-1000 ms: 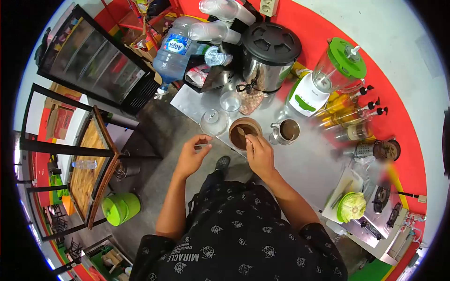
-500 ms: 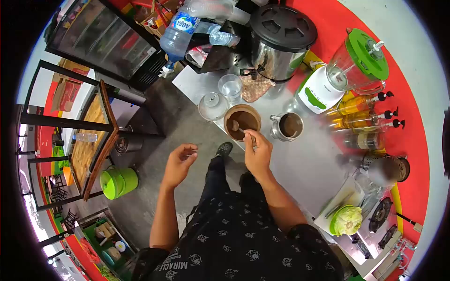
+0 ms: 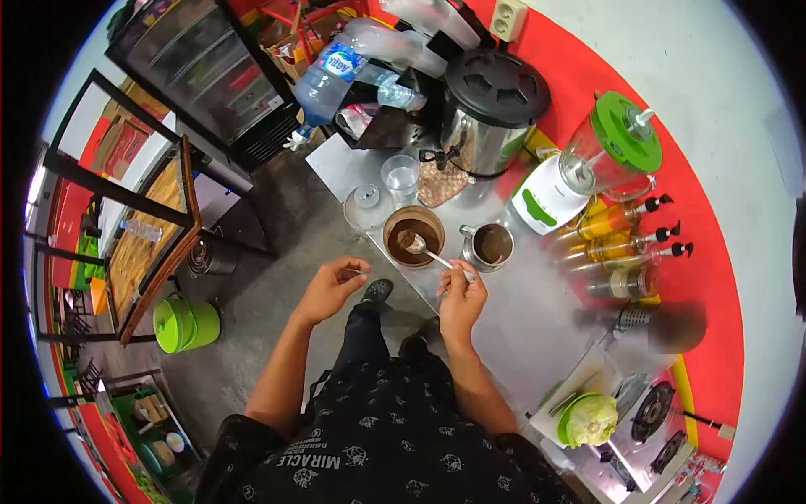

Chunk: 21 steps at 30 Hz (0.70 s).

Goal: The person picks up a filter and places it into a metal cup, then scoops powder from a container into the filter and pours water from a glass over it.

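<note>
My right hand (image 3: pixel 462 302) pinches the handle of a metal spoon (image 3: pixel 432 254). The spoon's bowl is over the opening of a round container (image 3: pixel 439 225) of brown powder at the counter's edge. To the right of that container stands a metal mug (image 3: pixel 472 242) with brown contents. My left hand (image 3: pixel 332 290) is held above the floor, left of the counter, its fingers loosely curled and the thumb apart from them. I see no object in it clearly. Beyond the powder container are a clear lid (image 3: pixel 367 210) and a clear plastic cup (image 3: pixel 401 175).
A metal urn (image 3: pixel 483 126) with a black lid stands at the back of the counter. Along the right are a blender (image 3: pixel 546 197), several pump bottles (image 3: pixel 609 223) and a cabbage (image 3: pixel 592 420) near the stove. A green bucket (image 3: pixel 185 323) is on the floor at left.
The spoon has come up, and its bowl shows more clearly above the powder. My right hand has moved slightly down in view. The whole view has shifted somewhat.
</note>
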Each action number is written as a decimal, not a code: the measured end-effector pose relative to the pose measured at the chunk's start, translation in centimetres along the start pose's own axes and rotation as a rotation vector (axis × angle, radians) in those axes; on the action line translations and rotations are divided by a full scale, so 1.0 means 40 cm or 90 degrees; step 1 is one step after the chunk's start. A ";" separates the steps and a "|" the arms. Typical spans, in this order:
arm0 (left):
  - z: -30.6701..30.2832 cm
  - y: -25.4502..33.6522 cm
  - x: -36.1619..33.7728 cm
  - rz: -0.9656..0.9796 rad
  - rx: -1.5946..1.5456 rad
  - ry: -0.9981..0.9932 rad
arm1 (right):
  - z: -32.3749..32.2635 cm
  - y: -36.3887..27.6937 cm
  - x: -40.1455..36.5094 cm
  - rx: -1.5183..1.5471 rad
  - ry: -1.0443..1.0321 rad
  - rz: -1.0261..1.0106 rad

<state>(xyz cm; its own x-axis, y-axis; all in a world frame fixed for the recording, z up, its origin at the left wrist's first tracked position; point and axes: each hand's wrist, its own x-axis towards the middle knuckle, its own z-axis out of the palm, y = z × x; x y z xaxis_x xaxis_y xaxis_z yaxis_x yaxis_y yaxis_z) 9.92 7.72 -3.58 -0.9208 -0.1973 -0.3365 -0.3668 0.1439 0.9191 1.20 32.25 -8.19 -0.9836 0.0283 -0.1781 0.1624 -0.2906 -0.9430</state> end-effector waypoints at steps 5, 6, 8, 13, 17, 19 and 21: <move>0.036 0.034 0.002 -0.044 0.063 -0.041 | -0.004 -0.063 -0.011 0.046 -0.016 -0.010; 0.039 0.026 0.013 0.007 0.044 -0.036 | -0.004 -0.072 -0.008 0.044 -0.019 -0.017; 0.039 0.014 0.019 0.061 0.025 -0.031 | -0.007 -0.085 -0.014 0.044 -0.039 -0.043; 0.016 0.020 0.012 0.086 0.029 -0.006 | 0.000 -0.149 -0.026 0.062 -0.062 -0.030; -0.012 -0.003 0.032 0.082 0.016 -0.040 | -0.025 -0.200 -0.017 0.064 -0.051 -0.025; -0.007 0.032 0.041 0.094 0.028 -0.040 | -0.051 -0.233 -0.013 0.053 -0.038 -0.051; -0.008 0.092 0.041 0.118 0.056 -0.041 | -0.085 -0.263 -0.007 0.037 -0.028 -0.102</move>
<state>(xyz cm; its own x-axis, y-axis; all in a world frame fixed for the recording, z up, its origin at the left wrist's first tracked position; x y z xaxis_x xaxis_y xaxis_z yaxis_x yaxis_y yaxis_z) 7.10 7.61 -0.68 -0.9790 -0.0984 -0.1786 -0.1984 0.2570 0.9458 0.04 38.55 0.84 -0.9993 0.0366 -0.0122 -0.0010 -0.3401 -0.9404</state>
